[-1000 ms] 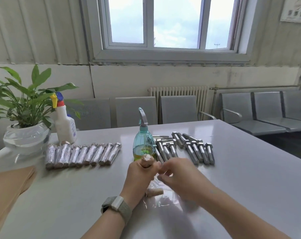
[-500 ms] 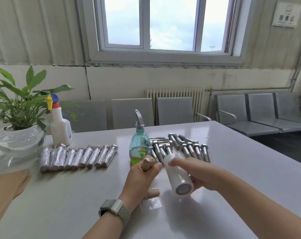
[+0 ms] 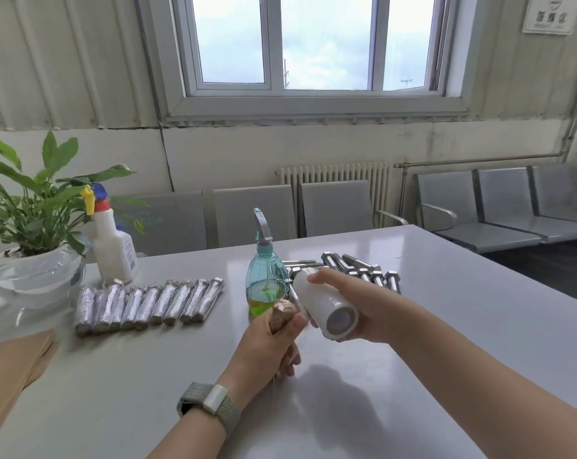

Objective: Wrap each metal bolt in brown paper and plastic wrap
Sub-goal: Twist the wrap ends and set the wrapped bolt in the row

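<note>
My left hand (image 3: pixel 267 346) grips a bolt wrapped in brown paper (image 3: pixel 282 314), held upright above the white table (image 3: pixel 446 326); only its top end shows above my fist. Right beside it, my right hand (image 3: pixel 356 306) holds a white roll of plastic wrap (image 3: pixel 325 308), its open end facing me. A faint clear film seems to stretch between roll and bolt. Several bare metal bolts (image 3: pixel 363 271) lie in a pile behind the roll. A row of several wrapped bolts (image 3: pixel 148 303) lies at the left.
A teal spray bottle (image 3: pixel 266 279) with yellow-green liquid stands just behind my hands. A white spray bottle (image 3: pixel 113 246) and a potted plant (image 3: pixel 35 260) stand at the far left. Brown paper sheets (image 3: pixel 12 362) lie at the left edge. Grey chairs line the wall.
My right hand picked up the plastic wrap roll and now holds it higher, beside the bolt. The left hand kept its grip and lifted the bolt off the table. The camera tilted up.
</note>
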Demonstrator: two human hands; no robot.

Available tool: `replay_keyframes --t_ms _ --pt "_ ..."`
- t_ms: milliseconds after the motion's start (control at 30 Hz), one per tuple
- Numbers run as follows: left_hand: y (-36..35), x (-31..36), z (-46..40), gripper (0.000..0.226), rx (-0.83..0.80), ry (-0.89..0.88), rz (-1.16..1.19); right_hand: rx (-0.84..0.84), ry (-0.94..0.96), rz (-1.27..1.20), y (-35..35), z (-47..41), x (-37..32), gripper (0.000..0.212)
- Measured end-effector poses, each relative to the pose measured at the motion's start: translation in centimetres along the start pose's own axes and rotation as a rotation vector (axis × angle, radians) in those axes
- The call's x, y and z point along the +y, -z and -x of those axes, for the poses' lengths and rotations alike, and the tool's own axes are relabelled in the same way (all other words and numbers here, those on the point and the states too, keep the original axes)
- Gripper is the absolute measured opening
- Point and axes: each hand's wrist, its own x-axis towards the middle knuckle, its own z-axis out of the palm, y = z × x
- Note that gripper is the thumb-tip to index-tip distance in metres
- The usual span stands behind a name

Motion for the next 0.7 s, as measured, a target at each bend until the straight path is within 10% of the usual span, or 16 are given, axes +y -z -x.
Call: replay_keyframes --t_ms 700 --pt "9.5 0.7 6.6 0.053 -0.119 0.134 -0.128 -0.287 0.027 -0.077 -6.4 -1.0 0.7 0.066"
